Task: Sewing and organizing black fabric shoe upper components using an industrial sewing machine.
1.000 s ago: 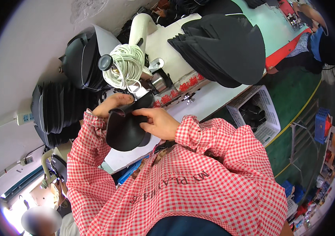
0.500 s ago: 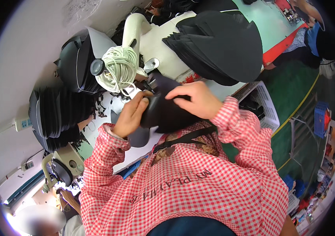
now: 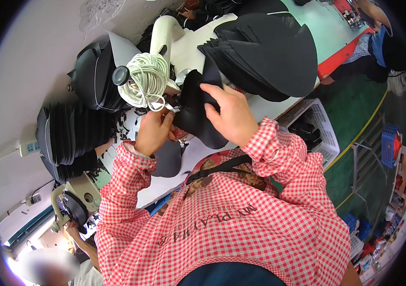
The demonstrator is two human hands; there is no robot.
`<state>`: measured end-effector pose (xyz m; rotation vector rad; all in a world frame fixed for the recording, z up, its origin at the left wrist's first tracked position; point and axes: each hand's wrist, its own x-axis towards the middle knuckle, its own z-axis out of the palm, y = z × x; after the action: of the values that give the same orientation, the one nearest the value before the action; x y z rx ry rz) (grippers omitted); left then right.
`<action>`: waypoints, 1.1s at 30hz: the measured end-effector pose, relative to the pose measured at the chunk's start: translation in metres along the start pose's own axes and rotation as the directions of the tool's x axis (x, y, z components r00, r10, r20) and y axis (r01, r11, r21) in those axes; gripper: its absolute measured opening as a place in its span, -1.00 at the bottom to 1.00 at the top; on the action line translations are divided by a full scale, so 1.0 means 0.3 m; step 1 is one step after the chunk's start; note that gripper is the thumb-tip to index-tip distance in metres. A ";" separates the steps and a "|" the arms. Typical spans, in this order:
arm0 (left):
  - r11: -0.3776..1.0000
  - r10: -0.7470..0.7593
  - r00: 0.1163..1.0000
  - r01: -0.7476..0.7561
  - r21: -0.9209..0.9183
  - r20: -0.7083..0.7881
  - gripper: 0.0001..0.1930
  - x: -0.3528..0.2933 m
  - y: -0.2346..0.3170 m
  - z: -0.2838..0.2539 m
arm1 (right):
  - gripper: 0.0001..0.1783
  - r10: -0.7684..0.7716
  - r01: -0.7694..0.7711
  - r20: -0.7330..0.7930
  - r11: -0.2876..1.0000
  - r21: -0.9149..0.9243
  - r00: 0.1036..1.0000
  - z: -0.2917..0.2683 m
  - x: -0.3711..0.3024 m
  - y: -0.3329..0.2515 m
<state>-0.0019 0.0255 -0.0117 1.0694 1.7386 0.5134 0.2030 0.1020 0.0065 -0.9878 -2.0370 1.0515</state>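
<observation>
Remotely, I see the right hand [image 3: 234, 117] spread on the black sheet [image 3: 194, 123], but cannot tell whether the curled left hand [image 3: 152, 133] beside it grips anything.

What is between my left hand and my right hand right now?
A curved black piece lies between your left hand and right hand; the head view shows it.

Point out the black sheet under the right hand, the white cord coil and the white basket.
Black sheet [image 3: 196, 113]: head view, on its uncovered middle.
White cord coil [image 3: 149, 78]: head view, on its loops.
White basket [image 3: 328, 151]: head view, on its side wall.
</observation>
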 end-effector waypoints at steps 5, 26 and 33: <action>0.992 0.084 0.984 -0.067 0.111 -0.155 -0.78 0.012 0.040 0.034 | -0.62 -0.040 0.037 -0.028 0.996 -0.079 0.999 -0.048 0.066 -0.010; 0.430 -0.010 0.989 -0.129 0.893 0.148 -0.71 -0.047 -0.528 -0.003 | -0.82 -0.274 0.287 0.209 0.957 -0.035 0.939 -0.099 -0.057 -0.021; 0.623 -0.087 0.995 0.018 0.782 0.046 -0.73 -0.091 -0.534 0.030 | -0.75 0.081 -0.110 0.545 0.994 0.021 0.834 -0.011 -0.154 0.157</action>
<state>-0.0583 -0.0820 -0.1200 1.5996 1.9501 -0.4061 0.2451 0.0835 -0.0410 -0.8307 -2.4070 1.5746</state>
